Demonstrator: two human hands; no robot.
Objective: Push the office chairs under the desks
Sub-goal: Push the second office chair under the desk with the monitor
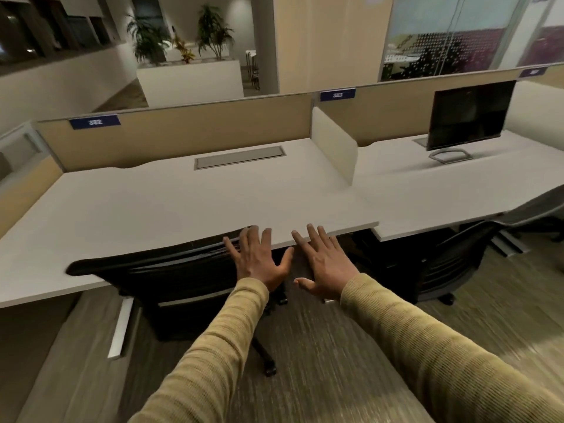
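— So, how will that black mesh-backed chair [171,270] handle?

— Easily, I'd judge. It stands on a castor base [268,369], so it should roll over the carpet [320,355] with a steady shove, though carpet drags more than hard floor. The mesh back looks springy and would give if pressed in its middle; the stiff top rim of the backrest is the better place to push, low and level so the chair does not swivel.

— Where is it, from the head camera?

— At about 8 o'clock from the middle of the view, with its seat tucked beneath the white counter [183,203] and the top of its back meeting the counter's front edge. By my reading this one is nearly or fully home.

— And the hands?

— Both are stretched out, palms down, fingers spread apart and clamped on nothing. The left hand [258,261] hovers at the right end of the backrest's top rim, its fingertips over the counter's edge; I cannot tell whether the palm touches the mesh. The right hand [325,264] is just beside it at 3 o'clock, clear of the chair, over the gap below the counter.

— Any other chairs?

— A second dark chair [451,264] sits at 3 o'clock, under the neighbouring counter [427,193] that carries the monitor [470,112]. It seems angled and partly out, so it may want a push next.
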